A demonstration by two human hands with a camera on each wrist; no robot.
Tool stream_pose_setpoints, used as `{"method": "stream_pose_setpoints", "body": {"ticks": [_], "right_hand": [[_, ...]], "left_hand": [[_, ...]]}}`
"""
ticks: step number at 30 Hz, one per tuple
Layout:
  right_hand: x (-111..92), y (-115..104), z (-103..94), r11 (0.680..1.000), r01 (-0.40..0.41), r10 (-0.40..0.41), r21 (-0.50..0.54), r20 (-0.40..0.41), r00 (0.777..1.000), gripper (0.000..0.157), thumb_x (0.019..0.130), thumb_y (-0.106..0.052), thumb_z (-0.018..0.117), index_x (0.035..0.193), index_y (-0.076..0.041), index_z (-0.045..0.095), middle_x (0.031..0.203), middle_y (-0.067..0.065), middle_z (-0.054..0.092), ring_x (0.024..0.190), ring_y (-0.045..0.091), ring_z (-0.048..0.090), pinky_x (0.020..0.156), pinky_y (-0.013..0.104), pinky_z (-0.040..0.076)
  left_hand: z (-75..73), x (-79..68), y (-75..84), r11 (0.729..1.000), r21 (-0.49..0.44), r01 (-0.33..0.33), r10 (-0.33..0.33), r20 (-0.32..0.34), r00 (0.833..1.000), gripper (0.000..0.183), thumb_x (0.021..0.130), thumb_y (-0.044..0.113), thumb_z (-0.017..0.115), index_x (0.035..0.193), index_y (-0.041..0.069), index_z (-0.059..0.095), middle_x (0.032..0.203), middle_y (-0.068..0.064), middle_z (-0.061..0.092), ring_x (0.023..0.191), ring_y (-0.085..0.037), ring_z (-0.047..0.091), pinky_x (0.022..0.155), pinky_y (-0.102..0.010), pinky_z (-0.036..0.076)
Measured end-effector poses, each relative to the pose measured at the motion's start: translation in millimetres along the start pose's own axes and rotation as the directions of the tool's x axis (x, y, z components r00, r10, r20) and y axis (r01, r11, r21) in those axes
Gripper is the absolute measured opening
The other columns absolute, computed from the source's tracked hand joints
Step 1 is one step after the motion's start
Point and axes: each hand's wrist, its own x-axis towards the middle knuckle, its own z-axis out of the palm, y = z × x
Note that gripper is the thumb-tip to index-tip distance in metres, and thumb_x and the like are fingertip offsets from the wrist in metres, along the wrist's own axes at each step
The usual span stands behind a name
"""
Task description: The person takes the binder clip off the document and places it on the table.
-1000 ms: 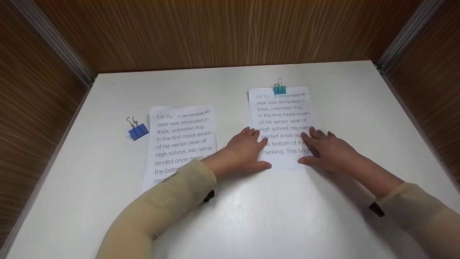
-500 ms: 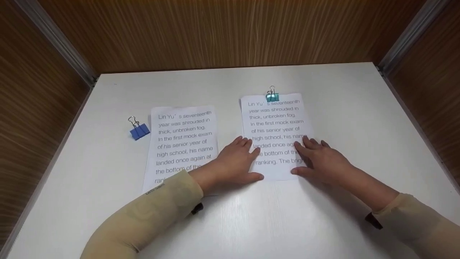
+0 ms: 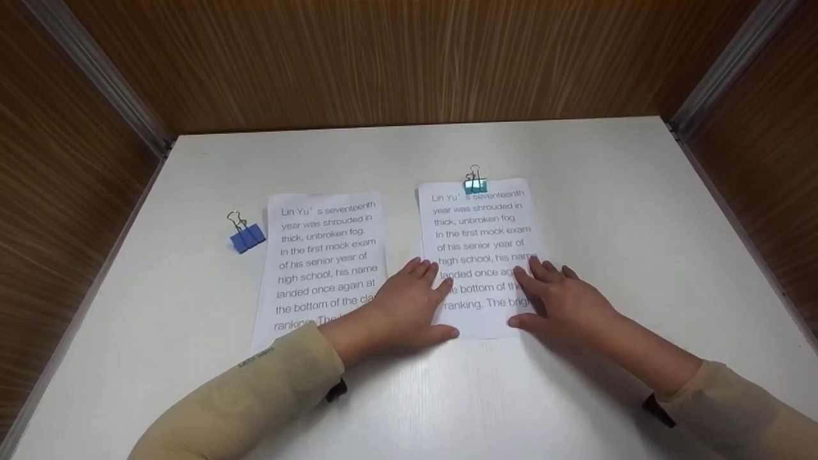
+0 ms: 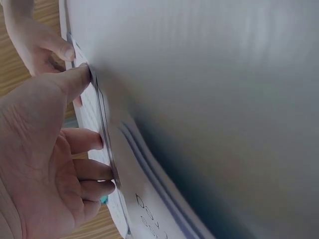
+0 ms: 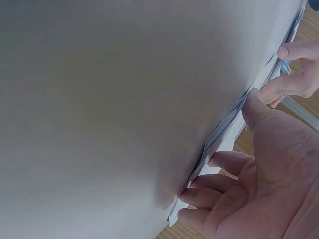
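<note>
We find one paper stack (image 3: pixel 479 252) clipped, both hands (image 3: pixel 404 306) (image 3: pixel 567 303) extended against it; blue binder clip (image 3: pixel 247 237) unattached toward left edge of table (image 3: pixel 479 402).

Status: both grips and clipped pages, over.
Left grip, right grip open, touching opposite sides of clipped pages. Teal clip on far edge. Nothing seen blocking.

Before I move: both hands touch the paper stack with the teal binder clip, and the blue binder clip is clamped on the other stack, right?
Not quite: the head view shows the blue binder clip lying on the table beside the other stack, not clamped on it. The left hand and right hand touch the paper stack with the teal binder clip.
</note>
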Motion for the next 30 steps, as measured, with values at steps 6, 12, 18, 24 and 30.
{"method": "stream_pose_setpoints", "body": {"ticks": [6,12,18,24,30], "right_hand": [[-4,-9,3.8,1.0,0.026,-0.026,-0.011,-0.008,1.0,0.088,0.093,-0.05,0.08,0.159,-0.002,0.047,0.163,0.03,0.037,0.149,0.054,0.036,0.121,0.067,0.03],[-8,-16,7.1,0.999,0.046,-0.046,-0.013,-0.022,0.999,0.087,0.092,-0.049,0.081,0.158,-0.001,0.048,0.163,0.031,0.039,0.147,0.054,0.04,0.12,0.067,0.031],[-15,-24,2.6,0.998,0.061,-0.062,-0.024,-0.027,0.998,0.087,0.092,-0.05,0.081,0.157,-0.001,0.049,0.162,0.03,0.039,0.147,0.053,0.04,0.121,0.066,0.031],[-17,-29,3.8,0.997,0.072,-0.073,-0.021,-0.031,0.997,0.087,0.092,-0.049,0.081,0.157,-0.001,0.05,0.162,0.031,0.04,0.147,0.054,0.041,0.12,0.066,0.031],[-18,-30,4.7,0.997,0.075,-0.076,-0.027,-0.029,0.997,0.087,0.092,-0.048,0.081,0.156,0.0,0.05,0.161,0.032,0.04,0.146,0.054,0.041,0.12,0.067,0.032]], "left_hand": [[4.5,-12.7,2.0,1.0,0.003,0.005,-0.005,-0.005,1.0,0.088,0.101,0.068,0.053,0.162,0.006,0.042,0.164,-0.03,0.036,0.156,-0.041,0.03,0.132,-0.045,0.012],[7.4,-23.9,3.8,1.0,-0.005,0.013,-0.013,-0.003,1.0,0.089,0.101,0.069,0.053,0.163,0.006,0.042,0.165,-0.03,0.035,0.157,-0.042,0.028,0.132,-0.045,0.01],[6.8,-32.0,6.6,1.0,-0.018,0.014,-0.015,-0.012,1.0,0.087,0.101,0.067,0.054,0.161,0.005,0.044,0.164,-0.029,0.037,0.157,-0.041,0.03,0.132,-0.044,0.011],[7.5,-38.8,8.3,1.0,-0.025,0.018,-0.018,-0.005,1.0,0.088,0.101,0.068,0.053,0.162,0.005,0.043,0.164,-0.03,0.036,0.157,-0.041,0.029,0.132,-0.045,0.011],[9.6,-41.8,9.6,0.999,-0.039,0.027,-0.028,-0.012,1.0,0.089,0.1,0.068,0.054,0.162,0.006,0.043,0.165,-0.029,0.036,0.157,-0.04,0.028,0.132,-0.045,0.01]]}}
